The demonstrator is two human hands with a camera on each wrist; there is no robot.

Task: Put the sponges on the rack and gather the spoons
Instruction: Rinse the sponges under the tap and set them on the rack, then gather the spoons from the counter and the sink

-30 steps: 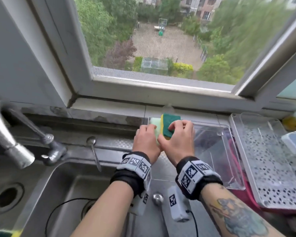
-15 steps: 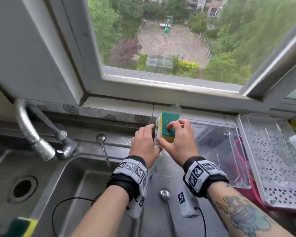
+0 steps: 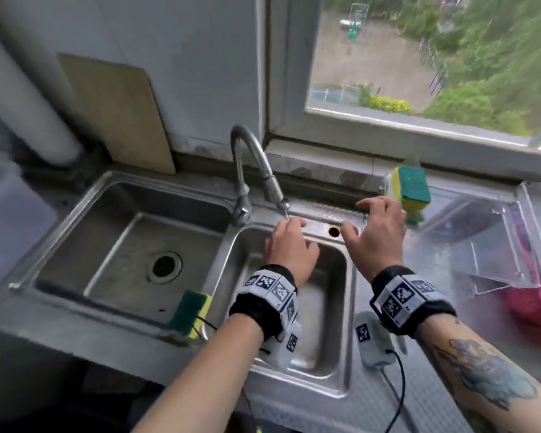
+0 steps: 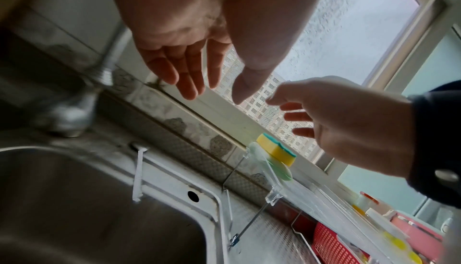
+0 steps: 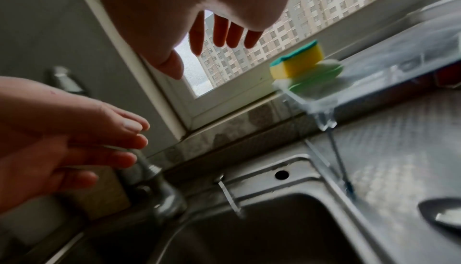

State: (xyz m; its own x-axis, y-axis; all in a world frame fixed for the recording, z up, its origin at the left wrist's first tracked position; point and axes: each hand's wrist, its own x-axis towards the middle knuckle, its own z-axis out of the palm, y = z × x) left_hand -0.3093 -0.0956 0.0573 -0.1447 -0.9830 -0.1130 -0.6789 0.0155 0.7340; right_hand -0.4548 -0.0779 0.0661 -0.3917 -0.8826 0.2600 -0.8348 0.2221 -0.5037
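A steel double sink (image 3: pixel 128 220) is set into a steel counter under a window (image 3: pixel 419 57); everything here is placed from that sink. Its larger basin lies on the left, with a round drain, and a smaller basin (image 3: pixel 310 307) on the right. The tap (image 3: pixel 256 170) rises from the back rim between the two basins and curves over the small one. A grey wall with a pale board leaning against it stands behind the large basin, and a white pipe runs down at the far left.

The left hand (image 3: pixel 291 251) hangs over the small basin with fingers loosely spread, holding nothing. The right hand (image 3: pixel 375 232) hovers over the sink's right rim, fingers wide apart, also holding nothing.

Right of the sink, on the ribbed counter, stands a clear plastic rack (image 3: pixel 469 239). A yellow-and-green sponge (image 3: pixel 409 189) sits at its back left corner, atop a pale green pad, just beyond the right hand's fingertips and not touching them. A second sponge (image 3: pixel 189 314) stands on the front rim between the basins.

One spoon (image 4: pixel 137 171) lies on the back rim behind the small basin. Another spoon (image 5: pixel 441 217) rests on the counter just right of the sink. A red basket (image 4: pixel 331 244) sits under the rack.
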